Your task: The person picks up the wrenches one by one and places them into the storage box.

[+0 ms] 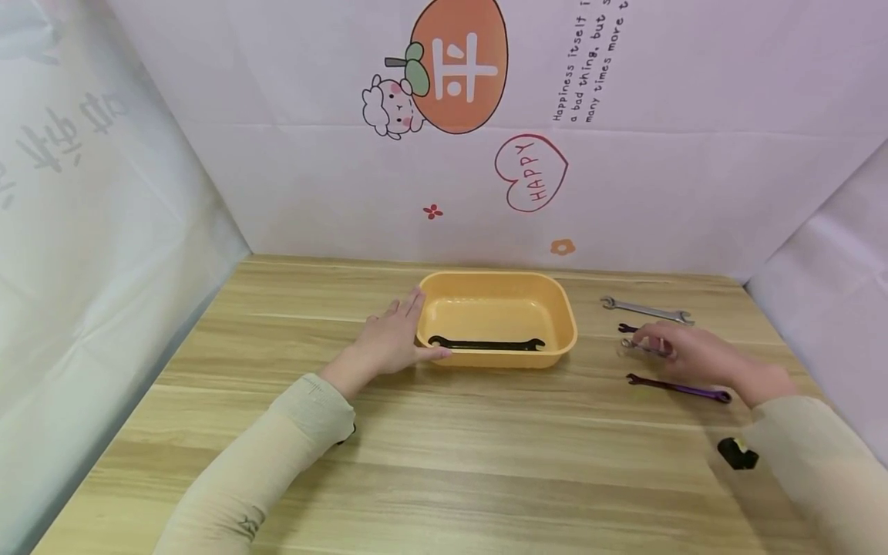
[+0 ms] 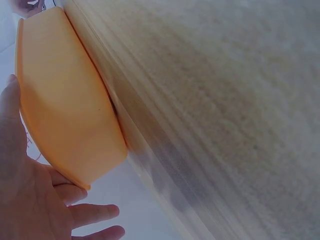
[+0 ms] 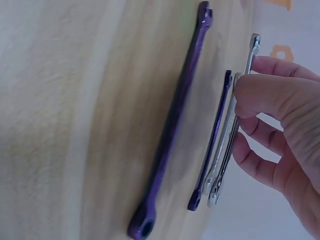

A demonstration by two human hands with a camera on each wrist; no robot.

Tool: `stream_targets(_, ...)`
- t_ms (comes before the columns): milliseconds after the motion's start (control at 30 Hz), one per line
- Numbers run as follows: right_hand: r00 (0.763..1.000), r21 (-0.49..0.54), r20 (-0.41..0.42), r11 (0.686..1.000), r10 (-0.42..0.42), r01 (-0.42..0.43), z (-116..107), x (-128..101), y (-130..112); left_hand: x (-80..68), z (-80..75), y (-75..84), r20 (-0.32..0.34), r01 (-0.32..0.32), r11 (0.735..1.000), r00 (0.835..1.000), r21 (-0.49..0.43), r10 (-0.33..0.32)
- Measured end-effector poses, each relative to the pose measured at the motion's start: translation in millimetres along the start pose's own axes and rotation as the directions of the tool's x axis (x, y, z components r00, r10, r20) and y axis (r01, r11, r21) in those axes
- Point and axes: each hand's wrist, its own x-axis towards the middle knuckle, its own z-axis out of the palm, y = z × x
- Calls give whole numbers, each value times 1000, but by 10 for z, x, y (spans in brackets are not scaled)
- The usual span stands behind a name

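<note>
My left hand rests against the left end of a yellow plastic basin, the thumb over its front rim and the other fingers spread along the left side. A black double-ended wrench lies inside along the near wall. My right hand pinches a small silver wrench between thumb and fingers. Beside it a small purple wrench is partly covered by the hand in the head view. Nearer me lies a longer purple wrench; farther back is a silver open-ended wrench.
The wood-grain table ends at a white printed cloth behind, with more cloth at both sides. A small black object shows at the right sleeve. The basin stands near the table's back edge, left of the wrenches.
</note>
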Motion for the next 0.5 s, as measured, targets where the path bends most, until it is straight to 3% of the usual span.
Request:
stream_targets(300,998,36,59,999,-1,-1,-127,98,-83,2,-3,-2,6,1,1000,1000,-3,-1)
stream_targets(500,999,28,52,1000,-2,0,-202,150,-150,2,-4,-12,7,-4,1000,1000,-1,4)
